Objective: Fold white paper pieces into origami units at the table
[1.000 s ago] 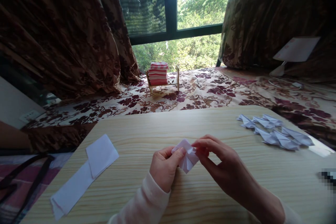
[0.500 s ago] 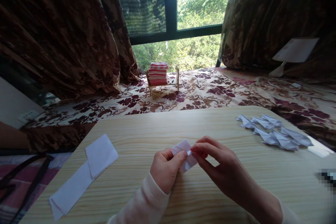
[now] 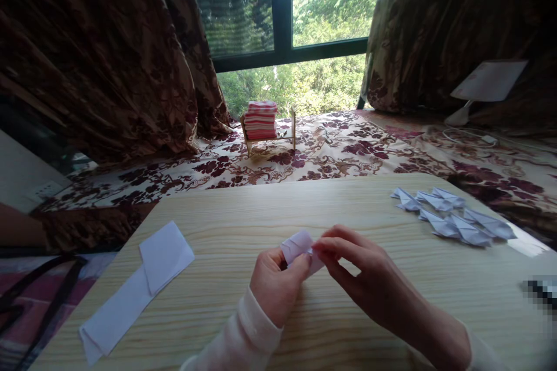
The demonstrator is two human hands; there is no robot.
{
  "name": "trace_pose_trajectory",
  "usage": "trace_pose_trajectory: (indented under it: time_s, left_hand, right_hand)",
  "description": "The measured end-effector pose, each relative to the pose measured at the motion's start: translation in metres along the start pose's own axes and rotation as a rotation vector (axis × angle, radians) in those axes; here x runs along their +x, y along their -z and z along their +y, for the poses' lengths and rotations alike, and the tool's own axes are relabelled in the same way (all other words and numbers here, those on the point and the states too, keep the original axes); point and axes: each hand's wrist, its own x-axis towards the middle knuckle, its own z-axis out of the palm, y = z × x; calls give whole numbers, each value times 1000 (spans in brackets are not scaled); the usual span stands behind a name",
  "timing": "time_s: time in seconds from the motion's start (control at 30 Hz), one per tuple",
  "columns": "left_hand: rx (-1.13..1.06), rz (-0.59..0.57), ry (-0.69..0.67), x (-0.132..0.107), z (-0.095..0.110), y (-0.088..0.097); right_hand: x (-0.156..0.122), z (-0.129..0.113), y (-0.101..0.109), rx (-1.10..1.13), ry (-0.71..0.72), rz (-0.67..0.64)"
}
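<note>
Between my two hands, above the middle of the table, is a small folded white paper (image 3: 296,244) with crease lines. My left hand (image 3: 278,284) grips its left and lower part, thumb pressed on top and fingers beneath. My right hand (image 3: 361,261) pinches the paper's right edge between thumb and fingertips. Part of the paper is hidden behind my left thumb and the right fingertips. On the left lie a folded white paper square (image 3: 167,256) and a white paper strip (image 3: 119,313), the square overlapping the strip's upper end.
Several folded white paper pieces (image 3: 470,231) lie in a cluster at the right of the wooden table (image 3: 226,214). Behind the table, a small rack (image 3: 294,130) with folded pink-striped cloths (image 3: 261,120) stands on the flowered cover, and a lamp (image 3: 489,81) stands at right.
The folded paper has curled and tilted in my hands, showing less of its lower part. My left thumb has moved slightly down across it. The view has shifted slightly.
</note>
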Motion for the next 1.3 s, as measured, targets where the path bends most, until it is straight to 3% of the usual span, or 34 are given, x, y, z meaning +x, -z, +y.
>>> trace_pose_trajectory:
  time_s: [0.33, 0.57, 0.8, 1.3]
  left_hand:
    - [26, -19, 41, 5, -5, 2]
    - [20, -91, 29, 2, 0, 1]
    - [75, -107, -38, -1, -1, 1]
    - [-4, -168, -65, -4, -1, -5]
  right_hand:
    - [1, 3, 9, -90, 85, -100]
    - [2, 2, 10, -98, 67, -129]
    - [2, 0, 4, -82, 59, -88]
    - [1, -5, -4, -71, -111, -1]
